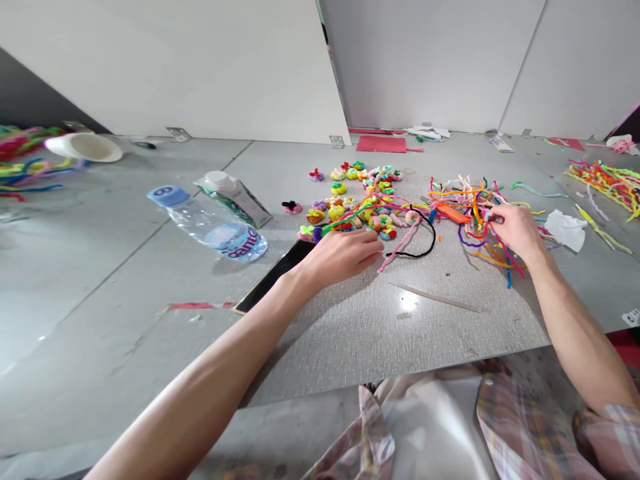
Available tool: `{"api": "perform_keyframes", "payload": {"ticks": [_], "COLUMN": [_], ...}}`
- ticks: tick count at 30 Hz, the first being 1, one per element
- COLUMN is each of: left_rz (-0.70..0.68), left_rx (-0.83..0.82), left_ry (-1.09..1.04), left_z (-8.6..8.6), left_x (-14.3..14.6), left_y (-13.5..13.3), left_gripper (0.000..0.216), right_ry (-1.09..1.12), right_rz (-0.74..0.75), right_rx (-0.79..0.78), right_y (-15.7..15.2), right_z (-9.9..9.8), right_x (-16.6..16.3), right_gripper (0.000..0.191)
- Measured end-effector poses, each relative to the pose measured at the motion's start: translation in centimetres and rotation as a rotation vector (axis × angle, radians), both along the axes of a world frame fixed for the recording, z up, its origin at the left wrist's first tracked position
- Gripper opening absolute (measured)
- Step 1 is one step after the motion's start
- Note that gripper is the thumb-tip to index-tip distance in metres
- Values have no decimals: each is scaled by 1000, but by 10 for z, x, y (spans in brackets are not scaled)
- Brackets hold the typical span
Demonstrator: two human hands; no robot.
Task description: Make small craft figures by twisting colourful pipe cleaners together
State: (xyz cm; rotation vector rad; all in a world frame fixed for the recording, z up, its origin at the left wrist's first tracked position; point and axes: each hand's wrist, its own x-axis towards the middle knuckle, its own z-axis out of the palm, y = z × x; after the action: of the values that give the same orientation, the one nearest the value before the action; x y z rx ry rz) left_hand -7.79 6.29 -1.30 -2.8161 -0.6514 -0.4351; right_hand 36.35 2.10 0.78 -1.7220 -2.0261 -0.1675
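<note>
My left hand (345, 253) rests low over the table with its fingers curled together. A black yarn strand (433, 235) loops toward its fingertips, and a pink strand (400, 245) lies just beside them; what the fingers pinch is too small to make out. To the right, my right hand (517, 230) pinches strands in a tangled pile of colourful yarn (470, 193). An orange comb (453, 213) lies at the pile's left side. Between and behind the hands, several small fuzzy flower shapes (337, 212) in many colours are grouped on the table, with long strands lying across them.
Left of the flowers lie a clear plastic bottle (210, 227), a carton (237, 200) and a dark phone-like slab (275, 277). A thin strip (437, 297) lies in front. Crumpled tissue (566, 229) and more yarn (607, 187) are at right. White panels (425, 67) stand behind.
</note>
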Motion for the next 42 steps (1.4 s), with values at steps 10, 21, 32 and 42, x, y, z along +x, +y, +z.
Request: {"api": "perform_keyframes", "payload": {"ticks": [10,21,32,42], "left_rz": [4,42,58,227], "left_rx": [-155,-122,-68,-145], "left_ry": [-88,-137,-163,-694], "left_z": [-3,-4,0,31], "left_x": [10,9,10,47], "left_y": [-6,-5,-6,-41], "left_gripper": [31,31,28,66], "right_ry": [450,1002,868,1105], "right_rz": [-17,-47,88,425], "right_rx": [77,86,187,-120], "right_y": [6,6,22,-4], "right_z": [0,21,119,121], "right_x": [-5,-1,-30,-114], "right_gripper": [12,16,14,30]}}
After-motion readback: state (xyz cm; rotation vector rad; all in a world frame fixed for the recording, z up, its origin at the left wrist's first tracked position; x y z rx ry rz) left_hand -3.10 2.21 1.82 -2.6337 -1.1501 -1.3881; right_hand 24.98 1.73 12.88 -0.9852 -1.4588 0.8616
